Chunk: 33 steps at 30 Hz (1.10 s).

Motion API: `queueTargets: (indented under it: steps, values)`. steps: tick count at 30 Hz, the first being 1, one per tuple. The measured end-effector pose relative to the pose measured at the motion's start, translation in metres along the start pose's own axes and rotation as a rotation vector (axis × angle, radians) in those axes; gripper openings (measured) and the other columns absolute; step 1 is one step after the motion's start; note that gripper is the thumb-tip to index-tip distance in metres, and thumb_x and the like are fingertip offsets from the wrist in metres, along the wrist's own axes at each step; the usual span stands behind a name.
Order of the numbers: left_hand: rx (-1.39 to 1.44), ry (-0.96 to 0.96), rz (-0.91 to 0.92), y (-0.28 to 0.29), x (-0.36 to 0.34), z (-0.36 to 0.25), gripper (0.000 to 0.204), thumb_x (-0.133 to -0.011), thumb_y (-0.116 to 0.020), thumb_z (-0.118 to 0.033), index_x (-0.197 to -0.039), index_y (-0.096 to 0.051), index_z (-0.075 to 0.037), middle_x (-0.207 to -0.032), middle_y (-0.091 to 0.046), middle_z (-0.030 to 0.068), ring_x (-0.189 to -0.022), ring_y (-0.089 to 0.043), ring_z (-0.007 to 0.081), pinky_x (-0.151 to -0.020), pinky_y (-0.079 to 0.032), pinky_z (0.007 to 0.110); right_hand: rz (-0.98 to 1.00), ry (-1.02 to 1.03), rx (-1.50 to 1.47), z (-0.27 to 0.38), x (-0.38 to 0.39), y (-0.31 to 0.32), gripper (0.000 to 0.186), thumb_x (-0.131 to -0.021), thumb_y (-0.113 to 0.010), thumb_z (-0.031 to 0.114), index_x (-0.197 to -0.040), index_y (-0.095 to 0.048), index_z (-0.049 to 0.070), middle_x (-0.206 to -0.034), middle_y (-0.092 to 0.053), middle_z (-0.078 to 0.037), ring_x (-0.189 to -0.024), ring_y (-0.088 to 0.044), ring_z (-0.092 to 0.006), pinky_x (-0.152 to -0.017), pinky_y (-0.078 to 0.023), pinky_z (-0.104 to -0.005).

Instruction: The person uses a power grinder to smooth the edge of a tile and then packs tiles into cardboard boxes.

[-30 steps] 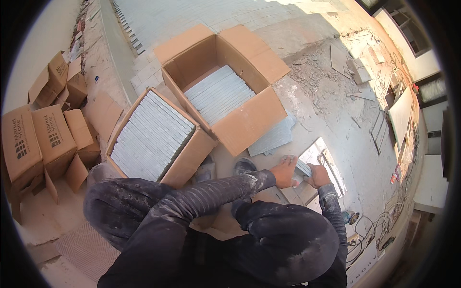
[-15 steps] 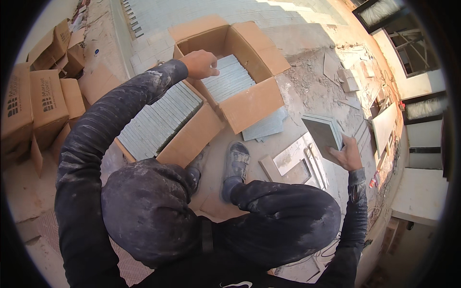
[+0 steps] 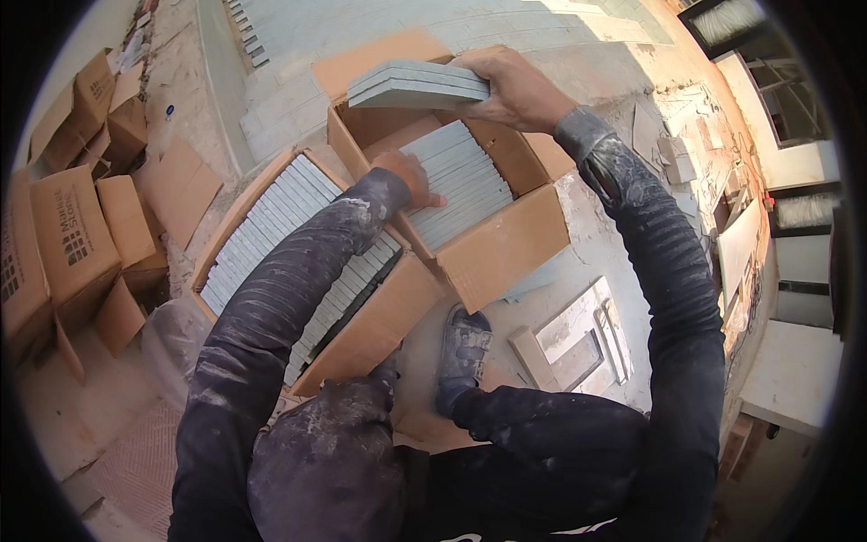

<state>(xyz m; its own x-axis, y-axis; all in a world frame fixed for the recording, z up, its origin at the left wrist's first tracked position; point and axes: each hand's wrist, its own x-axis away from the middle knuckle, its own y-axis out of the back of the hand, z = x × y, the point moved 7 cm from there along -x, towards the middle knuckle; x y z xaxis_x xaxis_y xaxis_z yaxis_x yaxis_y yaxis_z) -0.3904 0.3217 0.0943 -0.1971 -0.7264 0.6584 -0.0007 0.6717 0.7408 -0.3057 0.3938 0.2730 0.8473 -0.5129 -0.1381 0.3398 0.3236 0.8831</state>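
Observation:
My right hand [image 3: 517, 90] grips one end of a small stack of grey stone tiles [image 3: 411, 85], thumb and fingers closed on it. The stack is held nearly level above the far part of an opened cardboard box [image 3: 510, 253]. Inside that box stands a row of grey tiles [image 3: 465, 176] on edge. My left hand [image 3: 411, 177] lies at the left end of this row, its thumb stretched over the tile edges and apart from the partly hidden fingers. Below my left forearm is a second cardboard box [image 3: 384, 303], packed with grey tiles [image 3: 271, 230] on edge.
Several cardboard boxes [image 3: 81, 230] stand at the left, beside a loose cardboard piece [image 3: 181, 194]. Right of my shoe [image 3: 465, 348] lie whitish slab pieces [image 3: 578, 334] on the dusty floor. Rubble and broken pieces [image 3: 673, 154] line the right side.
My right hand has carried the tile stack from the lower right up over the far box. My left hand has lowered onto the tiles inside it. The view has shifted slightly.

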Motion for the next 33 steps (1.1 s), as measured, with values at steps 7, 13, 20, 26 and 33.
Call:
queueTargets:
  steps: [7,13,20,26,33]
  values:
    - [-0.060,-0.022,-0.024,0.001,0.005,0.002,0.121,-0.075,-0.056,-0.082,-0.147,-0.030,0.012,-0.142,-0.040,0.0372,-0.137,-0.040,0.0433,-0.110,-0.039,0.041,0.133,-0.022,0.033,-0.029,-0.045,-0.057,0.046,-0.072,-0.071,0.010,-0.117,-0.067,0.005,-0.095,-0.071,-0.019,-0.087,-0.068,-0.0336,-0.083,-0.053,-0.0395]
    - [-0.092,-0.010,-0.002,-0.001,0.004,0.001,0.123,-0.076,-0.056,-0.081,-0.148,-0.024,0.013,-0.146,-0.030,0.0431,-0.139,-0.036,0.0468,-0.111,-0.037,0.042,0.151,-0.037,-0.032,-0.043,-0.045,-0.062,0.041,-0.072,-0.071,0.008,-0.114,-0.069,0.009,-0.094,-0.072,-0.017,-0.088,-0.068,-0.0338,-0.083,-0.054,-0.0410]
    - [-0.096,-0.033,-0.007,-0.003,0.006,-0.002,0.124,-0.076,-0.056,-0.081,-0.145,-0.026,0.017,-0.141,-0.031,0.0482,-0.136,-0.037,0.0525,-0.111,-0.037,0.045,0.116,0.151,0.205,-0.043,-0.045,-0.080,0.034,-0.072,-0.068,0.007,-0.106,-0.070,0.010,-0.088,-0.071,-0.015,-0.086,-0.068,-0.0341,-0.078,-0.053,-0.0441]
    - [-0.142,-0.127,-0.152,-0.004,0.010,-0.010,0.107,-0.079,-0.056,-0.077,-0.130,-0.051,0.016,-0.132,-0.051,0.0379,-0.133,-0.040,0.0543,-0.107,-0.041,0.048,0.231,0.114,0.315,-0.048,-0.059,-0.106,0.029,-0.071,-0.068,0.005,-0.100,-0.070,0.009,-0.086,-0.071,-0.014,-0.086,-0.067,-0.0348,-0.078,-0.053,-0.0450]
    - [0.008,-0.248,-0.345,0.008,0.020,-0.016,0.066,-0.078,-0.068,-0.062,-0.078,-0.074,0.003,-0.083,-0.070,0.0207,-0.089,-0.068,0.0384,-0.078,-0.054,0.043,0.315,0.125,0.366,-0.057,-0.071,-0.128,0.030,-0.069,-0.069,0.004,-0.099,-0.070,0.007,-0.084,-0.070,-0.014,-0.085,-0.067,-0.0362,-0.076,-0.053,-0.0453]
